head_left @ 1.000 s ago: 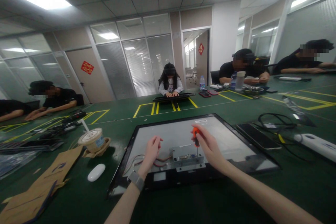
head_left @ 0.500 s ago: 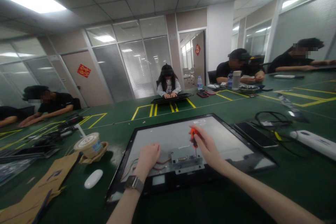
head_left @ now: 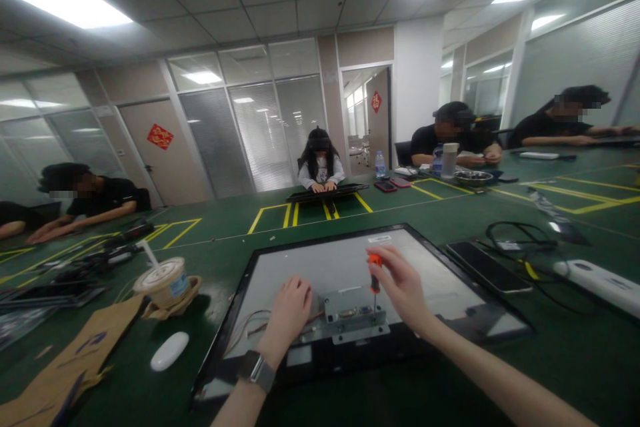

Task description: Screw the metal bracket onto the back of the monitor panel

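A flat display panel [head_left: 320, 260] with a black frame lies back side up on the table before me. Near its front edge, a metal bracket [head_left: 356, 330] with connector ports is set on the panel. My right hand [head_left: 405, 287] pinches the red and black handle of a screwdriver [head_left: 375, 273], which stands nearly upright. Its tip reaches down to the bracket's right end. Left of the bracket, my left hand [head_left: 291, 310] rests low over the panel with curled fingers, beside thin cables [head_left: 255, 328]; its fingertips are hidden.
A cup with a straw [head_left: 163, 280], a white mouse [head_left: 170, 351] and brown cardboard [head_left: 75, 360] lie to the left. On the right are a black phone [head_left: 487, 267], a coiled cable [head_left: 520, 237] and a white power strip [head_left: 605, 285]. Several people sit around the green table [head_left: 225, 213].
My right hand and the screwdriver have shifted slightly right, with the tool still upright on the bracket. My left hand's fingers have loosened a little from a tighter curl. The view has tilted slightly.
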Demonstrator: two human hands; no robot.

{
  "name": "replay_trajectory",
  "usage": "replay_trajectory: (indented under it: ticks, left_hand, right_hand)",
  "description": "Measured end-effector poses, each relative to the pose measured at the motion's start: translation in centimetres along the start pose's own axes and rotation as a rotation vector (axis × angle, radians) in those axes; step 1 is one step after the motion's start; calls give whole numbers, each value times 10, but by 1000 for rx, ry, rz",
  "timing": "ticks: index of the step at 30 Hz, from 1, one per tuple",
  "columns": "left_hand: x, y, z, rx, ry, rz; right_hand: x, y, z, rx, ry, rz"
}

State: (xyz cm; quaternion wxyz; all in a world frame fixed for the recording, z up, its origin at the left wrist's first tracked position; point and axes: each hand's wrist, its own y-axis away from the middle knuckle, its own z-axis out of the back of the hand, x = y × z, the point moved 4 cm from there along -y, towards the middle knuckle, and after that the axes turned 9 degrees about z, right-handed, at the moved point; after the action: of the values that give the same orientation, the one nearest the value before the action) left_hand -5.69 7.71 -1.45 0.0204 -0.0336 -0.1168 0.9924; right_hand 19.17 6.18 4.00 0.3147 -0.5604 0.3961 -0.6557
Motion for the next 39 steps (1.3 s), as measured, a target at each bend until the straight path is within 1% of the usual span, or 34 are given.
replay_trajectory:
  ticks: [3,8,10,14,17,23,29,39]
  left_hand:
    - [-4,1,-9,45,110,-67]
    - [-2,0,-19,94,156,-86]
    - [-2,0,-20,94,156,-96]
    - [-3,0,-19,98,132,-107]
    - [-4,0,-19,100,112,-114]
    - [-3,0,-20,72,114,-121]
    - [-2,0,-21,73,129,-132]
    - [0,-1,-25,69,147,-121]
  right_hand:
    - [1,0,-1,14,-45,-24]
    - [-1,4,-5,64,-154,-79]
    - [-2,4,-5,58,-133,-79]
    - [0,1,-2,34,-18,-24]
    - [2,-2,-1,16,14,4]
    - [1,0,-2,7,-7,-38]
    - [2,2,-3,10,-31,-53]
    - [5,2,-5,66,-45,-46]
